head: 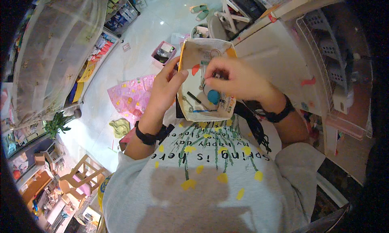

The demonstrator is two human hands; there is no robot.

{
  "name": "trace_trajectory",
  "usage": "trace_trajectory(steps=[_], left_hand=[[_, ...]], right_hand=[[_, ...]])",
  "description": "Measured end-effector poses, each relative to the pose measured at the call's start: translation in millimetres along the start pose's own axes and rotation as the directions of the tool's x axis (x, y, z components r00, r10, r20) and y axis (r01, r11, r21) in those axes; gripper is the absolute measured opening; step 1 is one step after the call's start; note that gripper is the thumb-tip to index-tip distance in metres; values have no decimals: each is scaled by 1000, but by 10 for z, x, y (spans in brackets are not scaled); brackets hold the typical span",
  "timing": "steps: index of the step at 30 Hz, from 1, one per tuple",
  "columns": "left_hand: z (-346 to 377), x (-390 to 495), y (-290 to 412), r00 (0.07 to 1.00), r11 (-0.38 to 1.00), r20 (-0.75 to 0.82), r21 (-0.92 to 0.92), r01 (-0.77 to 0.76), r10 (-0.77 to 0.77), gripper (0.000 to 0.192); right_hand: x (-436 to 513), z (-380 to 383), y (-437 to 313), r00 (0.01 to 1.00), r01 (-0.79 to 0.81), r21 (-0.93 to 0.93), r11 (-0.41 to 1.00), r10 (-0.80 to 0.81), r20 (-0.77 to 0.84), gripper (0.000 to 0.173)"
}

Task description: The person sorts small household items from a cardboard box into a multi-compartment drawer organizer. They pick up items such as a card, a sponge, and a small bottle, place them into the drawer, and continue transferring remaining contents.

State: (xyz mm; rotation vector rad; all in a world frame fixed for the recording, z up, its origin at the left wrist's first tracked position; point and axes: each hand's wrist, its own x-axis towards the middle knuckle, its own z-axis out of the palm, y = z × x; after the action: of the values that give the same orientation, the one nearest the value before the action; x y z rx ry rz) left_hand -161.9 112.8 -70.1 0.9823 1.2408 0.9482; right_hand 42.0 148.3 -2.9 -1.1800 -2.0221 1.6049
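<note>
A shallow open box [187,86] with pale inner walls and yellow outer sides is held in front of my shirt. My left hand [167,88] grips its left wall, thumb over the rim. Over the right half of the box, my right hand [235,78] is blurred, its fingers curled down inside. Near those fingertips lies a slender metal item [202,78]; whether they pinch it cannot be seen. Also inside are a red flat piece [195,69], a round blue object [214,97], a black stick-like item [194,97] and a thin blue stick [204,111]. My right hand hides part of the contents.
Beyond the box, a pink basket [164,53] of small items stands on the tiled floor. A pink patterned cloth [133,94] and a yellow-green cloth [119,128] lie to the left. Green slippers [201,12] rest farther off. A white panel [270,53] rises at right; a wooden chair [80,173] is lower left.
</note>
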Motion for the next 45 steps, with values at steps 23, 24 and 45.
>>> trace_trajectory(steps=[23,24,45], left_hand=[[232,-28,22,998,999,-52,26,21,-20,55],[226,-35,19,999,1000,-52,2,-4,4,55],[159,258,-97,907,1000,422,22,-5,-5,51]], right_hand=[[177,126,239,989,20,-275,961,20,144,27],[179,139,217,992,37,-289,957,0,126,26],[-1034,521,-223,792,-142,-49,989,84,-605,21]])
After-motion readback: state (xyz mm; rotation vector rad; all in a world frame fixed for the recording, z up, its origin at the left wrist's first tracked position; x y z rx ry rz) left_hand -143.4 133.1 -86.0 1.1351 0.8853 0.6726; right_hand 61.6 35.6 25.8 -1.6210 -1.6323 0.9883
